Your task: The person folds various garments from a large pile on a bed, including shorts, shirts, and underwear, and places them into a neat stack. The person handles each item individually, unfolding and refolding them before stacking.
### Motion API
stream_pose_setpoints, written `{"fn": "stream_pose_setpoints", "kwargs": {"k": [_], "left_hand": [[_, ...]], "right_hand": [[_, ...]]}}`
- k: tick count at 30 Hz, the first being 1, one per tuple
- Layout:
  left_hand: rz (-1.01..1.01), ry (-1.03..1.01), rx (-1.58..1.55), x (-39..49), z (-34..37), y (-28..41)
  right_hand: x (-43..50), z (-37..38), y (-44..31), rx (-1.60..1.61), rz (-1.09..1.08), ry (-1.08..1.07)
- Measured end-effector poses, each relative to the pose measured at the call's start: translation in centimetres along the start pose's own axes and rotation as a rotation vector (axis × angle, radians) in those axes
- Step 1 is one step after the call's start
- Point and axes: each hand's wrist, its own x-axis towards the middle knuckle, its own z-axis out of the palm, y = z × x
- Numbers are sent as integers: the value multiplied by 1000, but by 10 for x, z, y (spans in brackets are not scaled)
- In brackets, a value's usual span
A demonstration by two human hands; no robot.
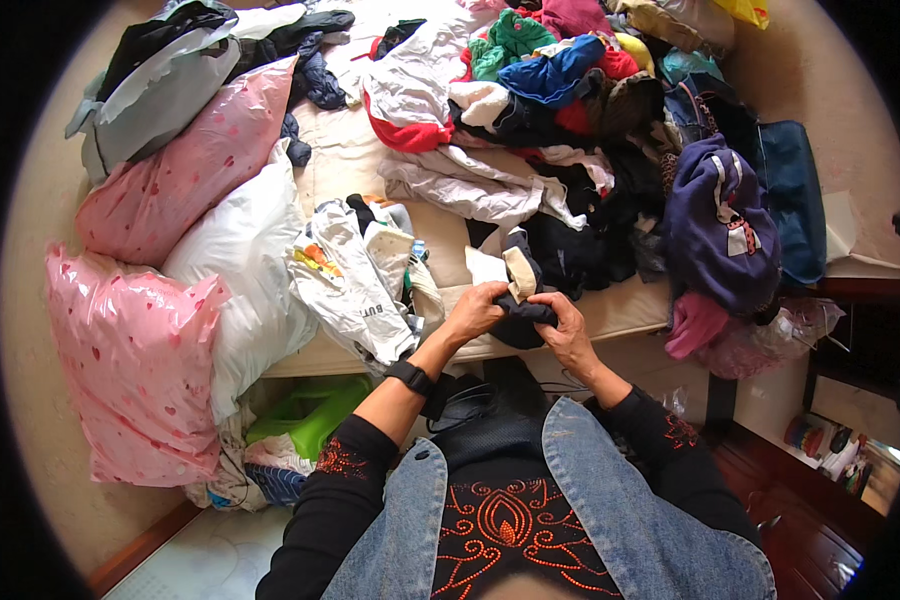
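Both my hands hold a bunched dark garment (521, 309) at the front edge of the mattress (450, 277). My left hand (481, 304) pinches its left side, just below a white piece of cloth (486, 264). Gripping its right side is my right hand (562, 319), fingers curled over the cloth. A beige ribbed band (521, 276) stands up between the hands. White printed garments (360, 300) lie left of my hands. Beyond my right hand is a heap of black clothes (577, 255). The underside of the held garment is partly hidden.
Filled pink plastic bags (135, 375) and a white bag (240, 255) line the left side. Mixed clothes (551, 67) are heaped at the back. A purple garment (720, 217) lies at the right near a dark blue bag (792, 202). A green plastic container (307, 412) sits below the mattress edge.
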Motion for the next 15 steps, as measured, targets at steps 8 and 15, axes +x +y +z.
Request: {"fn": "stream_pose_setpoints", "kwargs": {"k": [8, 15], "left_hand": [[436, 32, -184, -69, -32, 54], [573, -157, 64, -124, -60, 105]], "right_hand": [[-8, -53, -52, -104, 8, -432], [37, -46, -77, -475, -328, -511]]}}
